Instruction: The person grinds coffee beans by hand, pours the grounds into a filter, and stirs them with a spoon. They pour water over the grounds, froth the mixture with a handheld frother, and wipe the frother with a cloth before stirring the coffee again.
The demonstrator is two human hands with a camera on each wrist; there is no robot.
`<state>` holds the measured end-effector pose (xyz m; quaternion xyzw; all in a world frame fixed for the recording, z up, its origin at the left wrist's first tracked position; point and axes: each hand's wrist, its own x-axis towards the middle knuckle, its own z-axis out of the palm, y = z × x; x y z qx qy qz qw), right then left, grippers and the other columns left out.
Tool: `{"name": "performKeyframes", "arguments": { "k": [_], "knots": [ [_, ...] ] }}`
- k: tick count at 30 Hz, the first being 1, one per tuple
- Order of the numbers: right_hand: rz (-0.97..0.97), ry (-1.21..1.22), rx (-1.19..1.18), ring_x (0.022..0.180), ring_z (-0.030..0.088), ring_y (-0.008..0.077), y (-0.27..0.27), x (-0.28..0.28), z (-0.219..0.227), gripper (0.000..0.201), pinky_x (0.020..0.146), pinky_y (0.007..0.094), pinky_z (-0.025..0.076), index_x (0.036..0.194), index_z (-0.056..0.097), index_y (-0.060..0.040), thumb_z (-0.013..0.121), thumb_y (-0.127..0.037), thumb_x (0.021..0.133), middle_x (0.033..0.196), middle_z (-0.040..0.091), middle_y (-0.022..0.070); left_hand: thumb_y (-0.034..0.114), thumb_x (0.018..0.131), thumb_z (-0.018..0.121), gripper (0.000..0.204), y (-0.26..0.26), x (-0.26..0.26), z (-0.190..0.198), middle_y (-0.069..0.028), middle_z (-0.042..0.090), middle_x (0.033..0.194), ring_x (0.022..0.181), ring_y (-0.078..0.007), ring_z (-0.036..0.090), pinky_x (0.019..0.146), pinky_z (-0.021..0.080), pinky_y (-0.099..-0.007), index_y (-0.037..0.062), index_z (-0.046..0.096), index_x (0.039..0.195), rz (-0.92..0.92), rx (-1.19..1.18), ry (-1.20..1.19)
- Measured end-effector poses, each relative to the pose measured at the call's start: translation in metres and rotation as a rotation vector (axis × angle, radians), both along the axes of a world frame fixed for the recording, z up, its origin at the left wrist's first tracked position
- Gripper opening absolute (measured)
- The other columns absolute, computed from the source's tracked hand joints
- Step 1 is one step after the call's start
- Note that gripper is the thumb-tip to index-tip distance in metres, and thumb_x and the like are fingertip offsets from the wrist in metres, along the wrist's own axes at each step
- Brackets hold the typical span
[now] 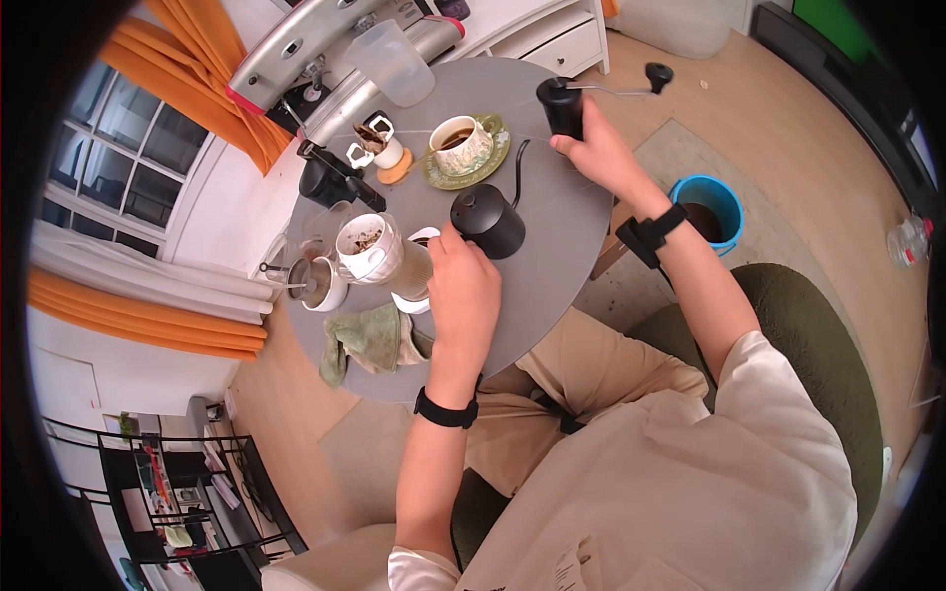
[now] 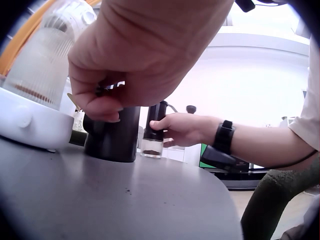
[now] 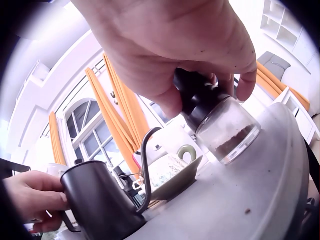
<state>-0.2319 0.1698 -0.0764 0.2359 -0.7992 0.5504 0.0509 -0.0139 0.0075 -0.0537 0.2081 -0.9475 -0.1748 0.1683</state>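
My left hand (image 1: 465, 295) is at the rear of a black gooseneck kettle (image 1: 490, 225), its fingers curled round the handle, as the right wrist view shows. The kettle stands on the round grey table (image 1: 552, 246), spout pointing away from this hand. With my right hand (image 1: 598, 150) I grip the black body of a hand coffee grinder (image 1: 562, 110) near the table's far right edge. Its crank (image 1: 621, 91) sticks out to the right. Below the fingers, the grinder's clear jar (image 3: 227, 131) contains some brown grounds, its base right at the tabletop.
Left of the kettle are a ribbed glass carafe with a white dripper (image 1: 367, 248) and a crumpled green cloth (image 1: 367, 340). A patterned coffee cup (image 1: 463, 158) sits on a green saucer (image 1: 500, 148). An espresso machine (image 1: 335, 59) stands behind; a blue bucket (image 1: 729, 202) is on the floor.
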Motion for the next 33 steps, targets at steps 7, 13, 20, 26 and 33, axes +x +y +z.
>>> {"name": "performKeyframes", "arguments": {
  "k": [7,13,20,26,33],
  "knots": [
    [0.147,0.003,0.050,0.125,0.065,0.0367,-0.037,-0.012,-0.003,0.062,0.107,0.0448,0.049,0.145,0.046,0.0007,0.076,-0.022,0.095,0.134,0.066,0.0247,0.009,0.102,0.052,0.064,0.009,0.023,0.000,-0.0242,0.074,0.100,0.077,-0.0379,0.072,0.072,0.057,-0.0441,-0.0183,0.029,0.155,0.017,0.371,0.070],
    [-0.115,0.070,-0.002,0.131,0.060,0.0440,-0.037,0.027,-0.023,0.060,0.109,0.0471,0.048,0.138,0.051,0.0062,0.076,-0.025,0.094,0.142,0.060,0.0312,0.007,0.104,0.049,0.076,0.035,0.052,0.017,-0.0162,0.076,0.100,0.075,-0.0158,0.074,0.062,0.057,-0.0293,-0.0139,0.008,0.164,-0.024,0.905,0.084],
    [0.137,-0.147,-0.088,0.090,0.062,0.0280,-0.010,0.187,0.008,0.043,0.081,0.0396,0.053,0.132,0.055,0.0024,0.071,-0.015,0.095,0.116,0.061,0.0185,0.004,0.102,0.052,0.067,0.054,0.081,-0.004,-0.0305,0.073,0.115,0.092,-0.0490,0.074,0.083,0.060,-0.0513,-0.0222,0.021,0.156,-0.197,0.560,0.144],
    [0.085,-0.120,0.211,0.082,0.061,0.0265,-0.014,0.194,0.021,0.072,0.074,0.0399,0.052,0.137,0.043,0.0096,0.083,-0.026,0.089,0.108,0.061,0.0168,0.007,0.103,0.058,0.053,0.037,0.137,0.000,-0.0210,0.073,0.127,0.086,-0.0293,0.075,0.074,0.060,-0.0370,-0.0034,0.048,0.154,-0.188,0.499,0.149],
    [0.179,0.016,0.274,0.068,0.062,0.0246,-0.014,0.197,0.014,0.059,0.065,0.0385,0.051,0.132,0.043,0.0071,0.077,-0.025,0.097,0.086,0.065,0.0129,0.004,0.098,0.063,0.029,-0.001,0.184,0.024,-0.0182,0.076,0.109,0.098,-0.0360,0.074,0.087,0.059,-0.0439,-0.0009,0.067,0.127,-0.109,0.465,0.215]
  ]
}}
